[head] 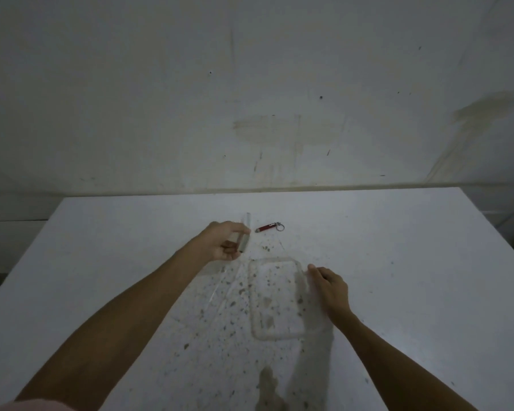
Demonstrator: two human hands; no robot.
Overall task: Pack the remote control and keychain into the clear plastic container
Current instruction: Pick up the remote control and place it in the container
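Left hand [224, 244] around remote control [245, 234]

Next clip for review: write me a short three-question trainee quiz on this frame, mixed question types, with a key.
1. True or false: the keychain already lies inside the clear plastic container.
2. Which hand grips the remote control?
A. left hand
B. right hand
3. Fill in: the right hand rests on the container's ____ edge.

Key: 1 false, it lies on the table beyond the container; 2 A; 3 right.
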